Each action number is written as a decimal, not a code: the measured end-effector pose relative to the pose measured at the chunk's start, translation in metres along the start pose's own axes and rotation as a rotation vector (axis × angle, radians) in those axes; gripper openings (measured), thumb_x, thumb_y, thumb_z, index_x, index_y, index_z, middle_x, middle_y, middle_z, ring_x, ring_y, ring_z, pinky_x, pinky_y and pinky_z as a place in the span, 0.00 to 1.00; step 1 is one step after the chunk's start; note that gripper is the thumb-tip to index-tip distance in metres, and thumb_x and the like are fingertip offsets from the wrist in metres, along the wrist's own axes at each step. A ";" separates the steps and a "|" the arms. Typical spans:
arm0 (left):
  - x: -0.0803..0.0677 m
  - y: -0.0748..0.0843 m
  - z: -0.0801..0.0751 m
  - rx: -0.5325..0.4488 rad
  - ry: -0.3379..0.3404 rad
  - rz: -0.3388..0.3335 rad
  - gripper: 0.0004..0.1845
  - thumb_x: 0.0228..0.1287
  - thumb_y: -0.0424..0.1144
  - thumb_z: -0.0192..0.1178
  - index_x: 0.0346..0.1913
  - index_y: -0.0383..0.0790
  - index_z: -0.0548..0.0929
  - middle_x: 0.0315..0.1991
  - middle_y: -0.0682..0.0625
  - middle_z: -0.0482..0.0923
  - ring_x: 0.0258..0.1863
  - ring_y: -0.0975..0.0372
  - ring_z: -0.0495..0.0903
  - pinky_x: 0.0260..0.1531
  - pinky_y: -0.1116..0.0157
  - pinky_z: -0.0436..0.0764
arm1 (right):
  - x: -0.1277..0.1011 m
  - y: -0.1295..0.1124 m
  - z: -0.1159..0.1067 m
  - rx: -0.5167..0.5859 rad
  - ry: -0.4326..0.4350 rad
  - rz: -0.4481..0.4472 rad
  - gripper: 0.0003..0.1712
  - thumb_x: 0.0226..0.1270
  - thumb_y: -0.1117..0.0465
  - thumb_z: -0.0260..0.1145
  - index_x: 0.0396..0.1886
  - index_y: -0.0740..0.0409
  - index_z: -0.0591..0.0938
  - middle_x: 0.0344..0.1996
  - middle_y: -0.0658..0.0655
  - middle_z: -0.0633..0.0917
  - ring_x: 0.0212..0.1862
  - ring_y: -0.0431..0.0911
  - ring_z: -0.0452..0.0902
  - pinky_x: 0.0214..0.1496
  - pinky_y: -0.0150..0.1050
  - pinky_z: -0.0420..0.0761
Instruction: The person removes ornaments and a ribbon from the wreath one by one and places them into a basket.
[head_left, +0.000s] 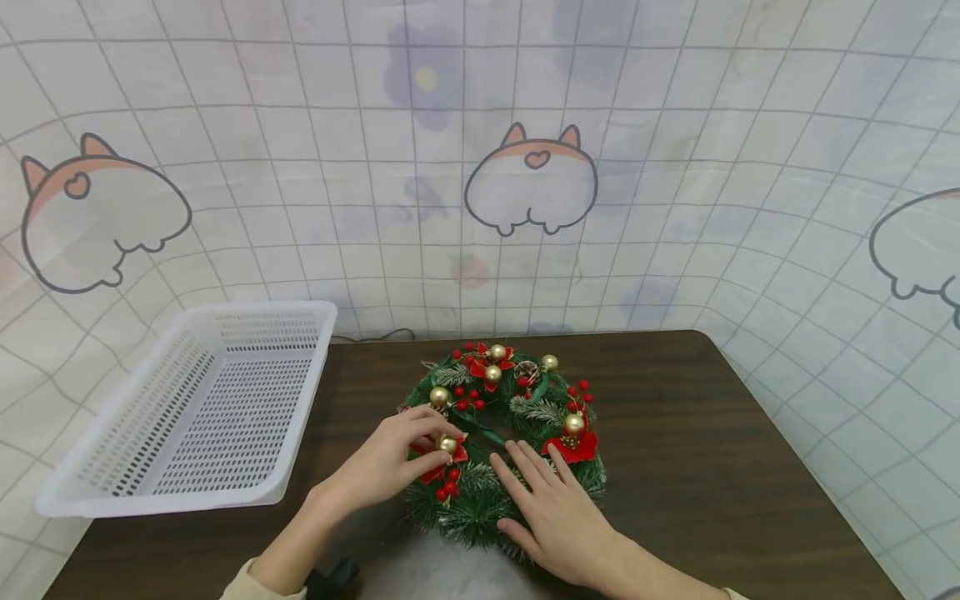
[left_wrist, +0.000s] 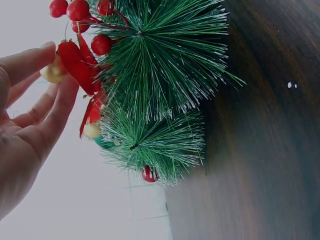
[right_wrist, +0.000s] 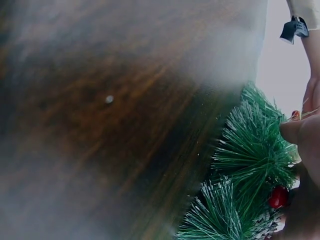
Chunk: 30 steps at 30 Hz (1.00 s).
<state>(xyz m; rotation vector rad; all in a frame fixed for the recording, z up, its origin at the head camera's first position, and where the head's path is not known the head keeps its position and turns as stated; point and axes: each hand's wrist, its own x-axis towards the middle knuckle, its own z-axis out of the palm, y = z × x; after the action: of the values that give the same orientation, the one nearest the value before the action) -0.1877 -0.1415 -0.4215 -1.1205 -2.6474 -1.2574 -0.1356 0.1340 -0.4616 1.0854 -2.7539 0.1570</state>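
Note:
A green Christmas wreath (head_left: 480, 500) lies on the dark table, trimmed with red flowers, red berries, gold baubles and frosted pine sprigs. My left hand (head_left: 393, 454) is at the wreath's left side, its thumb and fingers pinching a gold bauble (head_left: 447, 444) in a red flower (left_wrist: 75, 65). In the left wrist view, the same bauble (left_wrist: 52, 73) sits between the fingertips. My right hand (head_left: 558, 517) rests on the front right of the wreath with fingers spread and straight. A second red flower (head_left: 577, 448) lies just beyond those fingertips. In the right wrist view, the thumb touches green needles (right_wrist: 255, 150).
A white perforated plastic basket (head_left: 303, 417) stands at the table's left. The brown wooden table (head_left: 690, 467) extends right of the wreath. Behind is a gridded cloth backdrop (head_left: 637, 275) with cartoon prints. A thin dark cable (head_left: 386, 336) runs along the back edge.

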 end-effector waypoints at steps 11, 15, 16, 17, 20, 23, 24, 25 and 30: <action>-0.004 0.008 -0.005 -0.022 0.009 -0.005 0.16 0.63 0.38 0.65 0.53 0.46 0.82 0.49 0.59 0.79 0.42 0.68 0.78 0.44 0.65 0.81 | 0.000 0.001 -0.002 0.017 -0.015 0.014 0.41 0.73 0.37 0.47 0.78 0.46 0.46 0.74 0.60 0.55 0.74 0.53 0.49 0.71 0.58 0.50; -0.007 0.011 -0.006 -0.016 0.001 0.000 0.15 0.63 0.39 0.65 0.52 0.47 0.82 0.48 0.59 0.80 0.42 0.69 0.79 0.44 0.65 0.81 | 0.000 0.001 -0.002 0.024 -0.018 0.013 0.41 0.73 0.37 0.48 0.78 0.48 0.49 0.74 0.60 0.55 0.74 0.53 0.49 0.71 0.59 0.50; -0.008 0.012 -0.006 -0.018 -0.002 -0.001 0.15 0.63 0.39 0.66 0.52 0.47 0.82 0.48 0.59 0.80 0.43 0.69 0.79 0.44 0.64 0.81 | 0.000 0.001 -0.002 0.023 -0.017 0.012 0.41 0.73 0.37 0.47 0.77 0.48 0.50 0.74 0.60 0.55 0.74 0.54 0.49 0.71 0.59 0.50; -0.009 0.013 -0.006 -0.020 -0.007 -0.003 0.14 0.63 0.39 0.66 0.52 0.47 0.82 0.48 0.59 0.80 0.43 0.69 0.79 0.43 0.64 0.81 | 0.000 0.001 -0.002 0.023 -0.016 0.011 0.41 0.73 0.37 0.47 0.77 0.49 0.51 0.74 0.60 0.55 0.73 0.54 0.49 0.71 0.59 0.50; -0.011 0.016 -0.006 -0.040 -0.021 0.000 0.14 0.63 0.40 0.66 0.51 0.47 0.82 0.47 0.58 0.81 0.43 0.68 0.79 0.43 0.64 0.81 | -0.001 0.001 -0.002 0.025 -0.008 0.006 0.40 0.73 0.37 0.48 0.77 0.51 0.53 0.74 0.60 0.56 0.73 0.54 0.50 0.70 0.59 0.51; -0.013 0.018 -0.005 -0.054 -0.029 0.016 0.13 0.63 0.40 0.65 0.51 0.47 0.82 0.45 0.59 0.81 0.42 0.67 0.79 0.42 0.64 0.81 | -0.001 0.001 -0.002 0.028 -0.004 0.007 0.40 0.73 0.37 0.48 0.77 0.51 0.53 0.74 0.60 0.56 0.73 0.54 0.50 0.70 0.59 0.50; -0.013 0.019 -0.005 -0.057 -0.031 0.020 0.13 0.63 0.40 0.65 0.51 0.48 0.82 0.44 0.60 0.80 0.42 0.67 0.79 0.42 0.64 0.81 | -0.001 0.000 -0.002 0.029 -0.005 0.009 0.40 0.73 0.37 0.48 0.77 0.50 0.53 0.74 0.60 0.56 0.73 0.54 0.50 0.70 0.59 0.50; -0.014 0.019 -0.004 -0.059 -0.032 0.025 0.13 0.63 0.40 0.65 0.51 0.49 0.82 0.44 0.60 0.80 0.42 0.67 0.79 0.42 0.64 0.81 | -0.001 0.000 -0.002 0.029 -0.008 0.011 0.41 0.73 0.37 0.48 0.77 0.50 0.52 0.74 0.60 0.55 0.73 0.54 0.50 0.71 0.59 0.50; -0.017 0.021 -0.002 -0.070 -0.036 0.035 0.15 0.62 0.38 0.66 0.51 0.53 0.81 0.45 0.60 0.80 0.43 0.67 0.79 0.42 0.64 0.81 | -0.001 -0.001 -0.003 0.035 -0.024 0.020 0.41 0.73 0.36 0.47 0.78 0.46 0.47 0.74 0.60 0.55 0.74 0.53 0.48 0.71 0.58 0.49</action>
<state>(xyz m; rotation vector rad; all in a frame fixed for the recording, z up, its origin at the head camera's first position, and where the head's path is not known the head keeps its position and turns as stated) -0.1628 -0.1436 -0.4106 -1.2042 -2.6164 -1.3459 -0.1341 0.1347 -0.4590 1.0752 -2.7941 0.1969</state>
